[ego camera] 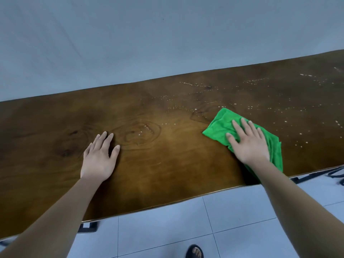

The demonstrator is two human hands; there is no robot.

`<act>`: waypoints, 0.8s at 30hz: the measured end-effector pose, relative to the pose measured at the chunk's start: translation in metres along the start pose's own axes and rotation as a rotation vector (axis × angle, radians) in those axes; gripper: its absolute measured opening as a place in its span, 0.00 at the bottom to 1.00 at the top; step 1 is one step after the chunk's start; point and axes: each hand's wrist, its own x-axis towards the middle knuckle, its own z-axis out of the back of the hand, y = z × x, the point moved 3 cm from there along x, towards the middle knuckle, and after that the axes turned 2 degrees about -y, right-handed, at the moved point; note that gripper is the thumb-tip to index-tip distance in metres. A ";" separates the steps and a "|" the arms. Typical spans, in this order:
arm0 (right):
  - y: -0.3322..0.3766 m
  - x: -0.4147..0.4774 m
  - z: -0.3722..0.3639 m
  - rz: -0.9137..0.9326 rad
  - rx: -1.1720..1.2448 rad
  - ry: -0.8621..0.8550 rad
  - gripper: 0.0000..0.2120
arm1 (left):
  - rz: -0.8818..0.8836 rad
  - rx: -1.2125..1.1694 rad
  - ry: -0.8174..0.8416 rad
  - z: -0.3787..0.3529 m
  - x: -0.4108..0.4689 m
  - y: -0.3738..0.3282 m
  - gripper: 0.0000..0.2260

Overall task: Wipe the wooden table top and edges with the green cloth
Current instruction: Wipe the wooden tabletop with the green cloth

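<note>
Right hand [249,141] lies flat, fingers spread, pressing the green cloth [219,127] onto the wooden table [167,164] near its front edge, pale droplets [260,108] beyond it; left hand [99,157] rests open-palmed on bare wood, well apart.

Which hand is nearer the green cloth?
Right. The right hand lies flat on the green cloth; the left hand rests on bare table, well apart.

Right hand [248,144] flat on green cloth [218,128], left hand [98,159] on wooden table [167,164].
</note>
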 end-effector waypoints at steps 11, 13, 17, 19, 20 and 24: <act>0.056 0.034 -0.014 -0.305 -0.029 0.017 0.39 | -0.008 0.019 -0.017 -0.001 0.002 0.003 0.32; 0.089 0.035 -0.018 -0.241 -0.051 0.028 0.39 | -0.005 0.021 -0.013 -0.001 0.003 0.004 0.32; 0.169 0.029 -0.027 -0.063 -0.066 0.062 0.39 | -0.001 0.031 -0.010 -0.001 0.004 0.004 0.32; 0.211 0.019 -0.033 0.040 -0.048 0.072 0.39 | 0.000 0.030 -0.011 -0.002 0.004 0.004 0.32; 0.232 0.013 -0.037 0.094 -0.038 0.075 0.39 | -0.001 0.026 -0.012 -0.002 0.005 0.005 0.32; 0.305 -0.018 -0.052 0.322 -0.022 0.115 0.38 | -0.005 0.002 -0.035 -0.004 0.004 0.007 0.32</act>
